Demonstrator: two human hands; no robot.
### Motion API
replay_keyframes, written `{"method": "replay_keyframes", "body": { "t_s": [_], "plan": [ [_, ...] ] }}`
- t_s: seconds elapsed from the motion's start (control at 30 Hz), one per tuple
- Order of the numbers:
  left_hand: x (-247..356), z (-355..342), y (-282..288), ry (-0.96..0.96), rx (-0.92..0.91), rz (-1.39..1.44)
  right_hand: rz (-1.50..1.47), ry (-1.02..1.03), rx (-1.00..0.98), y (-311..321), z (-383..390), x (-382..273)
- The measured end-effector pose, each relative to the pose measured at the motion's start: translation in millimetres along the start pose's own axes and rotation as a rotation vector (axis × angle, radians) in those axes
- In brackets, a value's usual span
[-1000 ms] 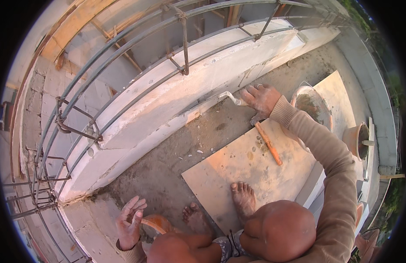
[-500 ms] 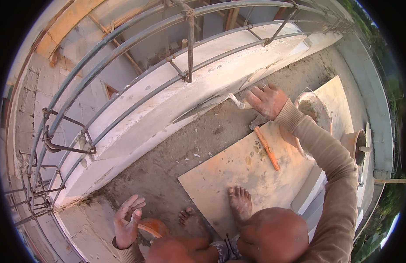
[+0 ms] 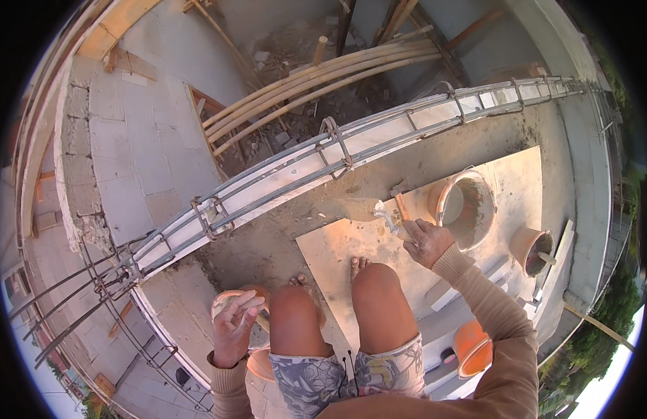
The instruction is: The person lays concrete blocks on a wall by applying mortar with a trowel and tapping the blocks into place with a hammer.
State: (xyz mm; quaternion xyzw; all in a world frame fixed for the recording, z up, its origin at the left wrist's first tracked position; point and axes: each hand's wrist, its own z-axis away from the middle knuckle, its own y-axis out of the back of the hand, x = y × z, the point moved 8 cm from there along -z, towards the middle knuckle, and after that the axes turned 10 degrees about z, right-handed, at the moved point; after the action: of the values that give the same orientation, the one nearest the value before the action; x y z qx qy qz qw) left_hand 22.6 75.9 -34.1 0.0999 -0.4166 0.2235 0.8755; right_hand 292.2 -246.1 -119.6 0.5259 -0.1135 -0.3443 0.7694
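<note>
My right hand (image 3: 429, 242) is closed around the handle of a trowel (image 3: 362, 209), its pale blade pointing left over the floor. Just beyond my knuckles lies a hammer with an orange handle (image 3: 402, 207), partly covered by the hand and trowel. My left hand (image 3: 234, 328) is raised at the left of my knees, holding nothing, its fingers loosely bent and apart. Under and beside it stands a bucket (image 3: 218, 304), partly hidden by the hand. To the right of my right hand is a mortar-smeared bucket (image 3: 443, 199).
A wooden board (image 3: 323, 246) lies under my feet. Ahead runs a low wall with a rebar cage (image 3: 281, 170) along its top; beyond it the level drops to rubble and bamboo poles (image 3: 302, 89). A smaller bucket (image 3: 520, 250) and an orange bucket (image 3: 475, 353) stand at right.
My view has risen and shifted back, with my legs straighter. My right hand has drawn the trowel away from the wall face, back over the board. My left hand stays raised and empty.
</note>
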Motion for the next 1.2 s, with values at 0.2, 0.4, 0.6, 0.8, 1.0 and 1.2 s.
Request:
{"method": "replay_keyframes", "body": {
  "t_s": [0.2, 0.4, 0.6, 0.8, 1.0, 1.2],
  "plan": [
    [-2.5, 81.1, 23.3, 0.184, 0.286, 0.099, -0.393, -0.227, 0.010, 41.6, 90.2, -12.8],
    [19.6, 117.8, 13.4, 0.285, 0.446, 0.141, -0.427, -0.239, 0.178, 173.6, 119.2, -11.3],
    [44.9, 70.3, -3.8, 0.200, 0.527, 0.540, -0.389, -0.158, 0.138, 334.4, -5.3, -18.2],
    [5.1, -32.7, -63.4, 0.322, 0.538, 1.541, -0.083, -0.137, -0.367, 345.2, -181.3, -39.9],
    [-31.7, -124.6, -121.1, 0.323, 0.621, 2.089, 0.323, 0.077, -0.570, 237.9, -323.1, -2.2],
    [7.0, -180.8, -131.6, 0.150, 0.540, 2.107, 0.398, 0.047, -0.735, 168.7, -362.1, 33.4]
  ]
}}
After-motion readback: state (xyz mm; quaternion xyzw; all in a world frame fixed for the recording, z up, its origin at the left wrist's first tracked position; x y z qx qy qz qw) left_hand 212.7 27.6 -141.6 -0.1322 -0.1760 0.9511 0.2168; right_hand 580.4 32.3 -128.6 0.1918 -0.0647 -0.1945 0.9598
